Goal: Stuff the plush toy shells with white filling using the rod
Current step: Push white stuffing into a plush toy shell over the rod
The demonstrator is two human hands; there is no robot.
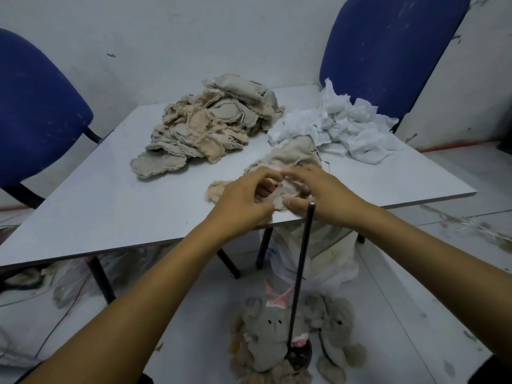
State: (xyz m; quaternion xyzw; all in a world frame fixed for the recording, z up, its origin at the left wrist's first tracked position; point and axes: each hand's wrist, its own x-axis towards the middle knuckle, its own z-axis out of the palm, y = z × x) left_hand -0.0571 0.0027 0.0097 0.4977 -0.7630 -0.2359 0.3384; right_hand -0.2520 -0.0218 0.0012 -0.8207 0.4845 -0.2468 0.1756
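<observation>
Looking down from the head camera, I see two bare forearms reaching from the lower corners of the frame to a white table at the centre. My left hand and right hand meet just right of centre over a beige plush shell lying flat near the table's front edge. The fingers of both hands are curled and pinch the fabric at the near end of the shell, thumbs underneath. A thin dark rod stands nearly upright below the right hand, its top touching the table edge and its base on a round foot on the floor, lower centre. A pile of empty beige shells sits in the upper middle of the table, and white filling is heaped just to its right. Stuffed grey plush toys lie on the floor at the bottom centre. Blue chairs stand at upper left and upper right
</observation>
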